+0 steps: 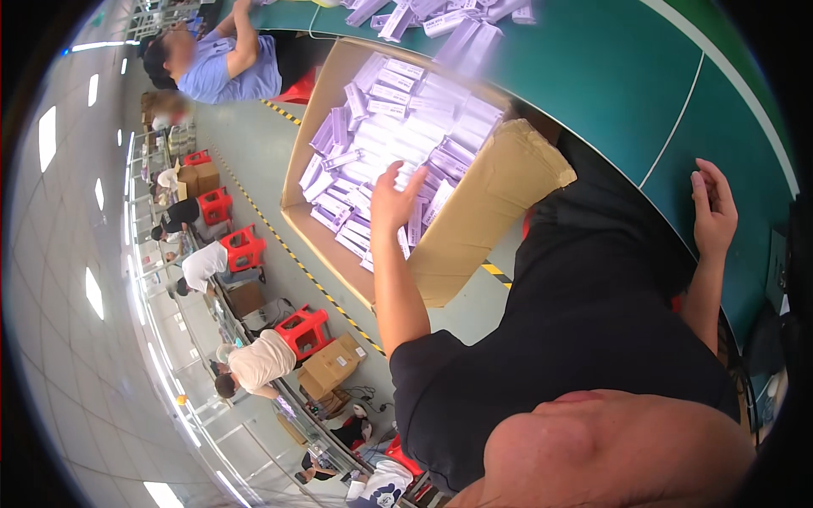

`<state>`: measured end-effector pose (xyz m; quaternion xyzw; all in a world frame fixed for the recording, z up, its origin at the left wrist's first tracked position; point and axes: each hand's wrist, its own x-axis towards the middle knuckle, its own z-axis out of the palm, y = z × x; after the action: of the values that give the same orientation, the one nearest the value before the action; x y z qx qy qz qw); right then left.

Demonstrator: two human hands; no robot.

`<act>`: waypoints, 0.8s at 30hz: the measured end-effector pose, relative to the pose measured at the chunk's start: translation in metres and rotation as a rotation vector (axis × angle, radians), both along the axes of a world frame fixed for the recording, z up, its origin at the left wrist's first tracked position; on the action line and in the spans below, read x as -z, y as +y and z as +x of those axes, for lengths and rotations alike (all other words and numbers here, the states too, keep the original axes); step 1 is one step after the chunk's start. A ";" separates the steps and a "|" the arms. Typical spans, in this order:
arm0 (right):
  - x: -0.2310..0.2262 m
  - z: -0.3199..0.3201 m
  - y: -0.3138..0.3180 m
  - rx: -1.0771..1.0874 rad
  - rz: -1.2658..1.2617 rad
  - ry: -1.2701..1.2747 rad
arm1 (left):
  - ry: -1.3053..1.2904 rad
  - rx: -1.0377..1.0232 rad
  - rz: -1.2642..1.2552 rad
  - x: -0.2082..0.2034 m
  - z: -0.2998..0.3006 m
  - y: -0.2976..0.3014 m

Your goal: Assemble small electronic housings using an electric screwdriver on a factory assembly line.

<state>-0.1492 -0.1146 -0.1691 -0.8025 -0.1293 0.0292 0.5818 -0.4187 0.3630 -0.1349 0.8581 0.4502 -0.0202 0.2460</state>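
Over the open mouth of a large cardboard box point(449, 250), the left hand point(395, 203) reaches in, its forearm crossing the near rim. Thumb and fingers bent and spread a little apart, tips down among slim violet-and-white packs point(387, 109). Cannot tell whether one is pinched; glare washes out the spot at the fingertips.

Packs fill the box on every side of that hand: beyond it, fairly straight rows and some loose ones near the far rim; to its left and nearer, a jumble lying at mixed angles. Just right of the hand, a few tilt against the box wall. Farther right, a bent flap point(532, 161) with a ragged edge hangs outward.

Well apart, to the right of the left hand, the right hand point(716, 212) hangs by a green table point(610, 93). Fingers loosely curved, thumb apart from them, nothing seen in the grasp. Contact with the tabletop: cannot tell.

Past the left hand, beyond the box, more packs point(394, 24) lie heaped on the table. Left of that heap, a co-worker in a light blue shirt point(229, 68). Left of the box, striped floor tape point(301, 264) and red stools point(246, 248).
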 end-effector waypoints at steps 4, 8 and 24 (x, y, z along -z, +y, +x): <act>0.005 -0.002 -0.003 0.001 0.071 0.047 | 0.249 0.108 -0.106 0.020 0.030 0.001; 0.004 -0.001 -0.007 0.006 0.095 0.041 | 0.326 0.106 -0.035 0.037 0.053 0.005; 0.003 0.003 -0.010 -0.040 0.102 0.061 | 0.307 0.004 -0.097 0.035 0.066 0.009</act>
<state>-0.1464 -0.1245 -0.1722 -0.7678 -0.1288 0.0588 0.6249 -0.3523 0.3718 -0.1701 0.8329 0.4793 -0.1735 0.2156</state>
